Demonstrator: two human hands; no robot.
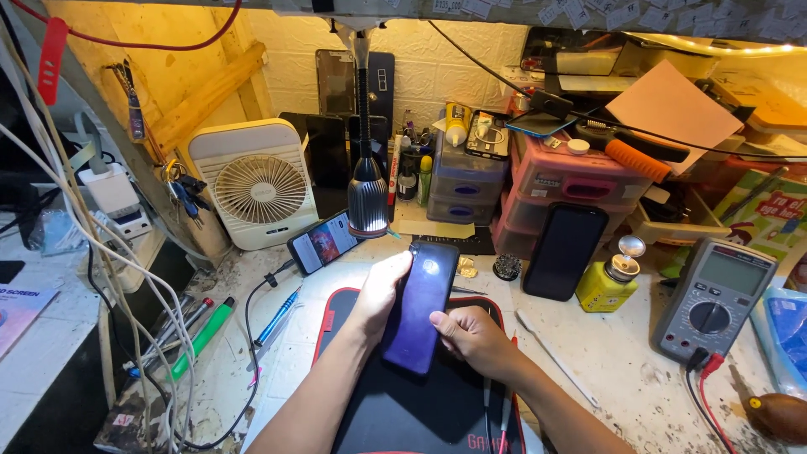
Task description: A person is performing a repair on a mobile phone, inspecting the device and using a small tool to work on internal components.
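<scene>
Black rubber work mat with a red border (370, 420) lay at the near edge of the bench, and above it both hands held a dark blue-violet glossy smartphone (420, 307), back side up. Its long axis ran away from the person, tilted slightly rightward at the far end. The left hand (378, 294) cupped the phone's left edge near the far half, fingers wrapped under it; the right hand (471, 335) pinched the right edge nearer the person, thumb on top. Both forearms converged from the near edge. Right of the mat lay a thin white stylus (555, 357). Farther off stood a black phone leaning on pink drawers (564, 250), a yellow bottle (607, 288), a grey multimeter (714, 301), and a white desk fan (259, 187) at the back left.
</scene>
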